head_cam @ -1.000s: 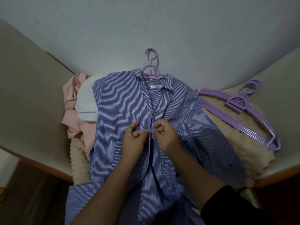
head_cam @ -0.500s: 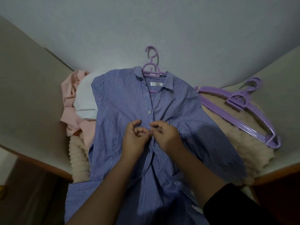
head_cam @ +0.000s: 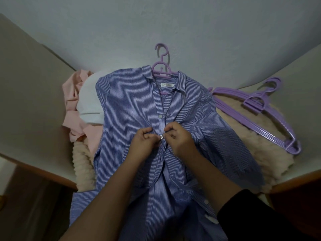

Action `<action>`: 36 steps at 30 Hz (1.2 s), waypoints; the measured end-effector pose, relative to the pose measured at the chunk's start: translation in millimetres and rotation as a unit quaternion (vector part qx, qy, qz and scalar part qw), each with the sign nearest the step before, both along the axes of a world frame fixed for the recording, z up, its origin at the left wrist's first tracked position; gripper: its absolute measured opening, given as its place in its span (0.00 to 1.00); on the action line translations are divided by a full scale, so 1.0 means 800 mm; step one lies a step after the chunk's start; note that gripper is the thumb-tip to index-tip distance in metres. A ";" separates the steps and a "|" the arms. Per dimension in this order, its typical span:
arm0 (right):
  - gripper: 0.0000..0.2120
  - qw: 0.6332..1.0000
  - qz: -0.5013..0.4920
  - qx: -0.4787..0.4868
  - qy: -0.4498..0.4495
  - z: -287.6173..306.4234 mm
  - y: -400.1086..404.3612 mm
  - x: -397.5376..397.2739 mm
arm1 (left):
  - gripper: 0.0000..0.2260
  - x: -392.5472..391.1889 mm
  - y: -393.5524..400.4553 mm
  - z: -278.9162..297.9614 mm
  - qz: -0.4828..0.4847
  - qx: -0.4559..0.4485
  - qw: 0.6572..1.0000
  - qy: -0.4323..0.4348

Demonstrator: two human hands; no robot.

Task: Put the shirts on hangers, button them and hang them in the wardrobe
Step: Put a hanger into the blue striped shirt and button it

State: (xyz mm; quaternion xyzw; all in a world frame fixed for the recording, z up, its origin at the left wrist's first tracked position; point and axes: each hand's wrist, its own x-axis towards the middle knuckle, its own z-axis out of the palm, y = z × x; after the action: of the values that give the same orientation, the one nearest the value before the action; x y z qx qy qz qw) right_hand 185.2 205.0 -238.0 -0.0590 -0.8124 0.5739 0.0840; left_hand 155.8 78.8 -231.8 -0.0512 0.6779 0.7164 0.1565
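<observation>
- My left hand (head_cam: 145, 145) pinches the placket edge of the striped shirt (head_cam: 132, 108), which lies flat on the fluffy blanket (head_cam: 271, 150)
- My right hand (head_cam: 178, 138) pinches the small button (head_cam: 161, 137) between both hands
- Further off, the shirt's collar sits on a purple hanger (head_cam: 160, 66)
- Spare hangers (head_cam: 257, 108) lie right; pink cloth (head_cam: 74, 105) and white cloth (head_cam: 89, 100) left

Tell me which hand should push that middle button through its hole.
Probably the right hand: its fingers pinch at the button on the striped shirt. The left hand grips the placket edge beside it, steadying the fabric.
</observation>
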 end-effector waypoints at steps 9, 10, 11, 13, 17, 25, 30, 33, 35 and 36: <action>0.12 0.998 -0.015 -0.057 -0.017 -0.013 0.001 0.016 | 0.13 0.022 -0.007 -0.020 -0.008 -0.082 0.996 0.037; 0.11 0.998 -0.016 -0.045 -0.028 -0.016 0.001 0.023 | 0.13 0.033 -0.010 -0.027 -0.011 -0.111 0.992 0.058; 0.10 0.999 -0.015 -0.028 -0.042 -0.018 0.002 0.031 | 0.14 0.044 -0.013 -0.034 -0.013 -0.139 0.987 0.075; 0.10 0.997 -0.007 -0.001 -0.074 -0.025 0.002 0.047 | 0.18 0.066 -0.017 -0.046 -0.025 -0.199 0.974 0.102; 0.09 0.994 0.003 0.047 -0.100 -0.039 -0.004 0.065 | 0.20 0.082 -0.018 -0.060 -0.060 -0.268 0.952 0.136; 0.18 0.989 0.018 0.134 -0.061 -0.032 0.000 0.070 | 0.15 0.083 -0.022 -0.051 0.028 -0.230 0.966 0.111; 0.17 0.979 0.025 0.182 -0.089 -0.029 -0.008 0.070 | 0.13 0.085 -0.022 -0.051 0.034 -0.184 0.978 0.091; 0.14 0.984 -0.030 0.155 -0.087 -0.027 -0.013 0.069 | 0.11 0.084 -0.022 -0.052 0.029 -0.171 0.982 0.074; 0.12 0.988 -0.061 0.096 -0.104 -0.024 -0.014 0.067 | 0.10 0.084 -0.022 -0.051 0.031 -0.159 0.984 0.067; 0.11 0.989 -0.068 0.056 -0.115 -0.021 -0.014 0.067 | 0.10 0.084 -0.022 -0.050 0.033 -0.148 0.986 0.064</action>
State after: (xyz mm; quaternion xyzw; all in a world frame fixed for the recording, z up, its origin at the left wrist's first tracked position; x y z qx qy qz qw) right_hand 239.1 193.6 -254.8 -0.1754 -0.8417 0.5097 0.0318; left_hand 223.0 61.1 -271.7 -0.0505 0.7833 0.6144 0.0795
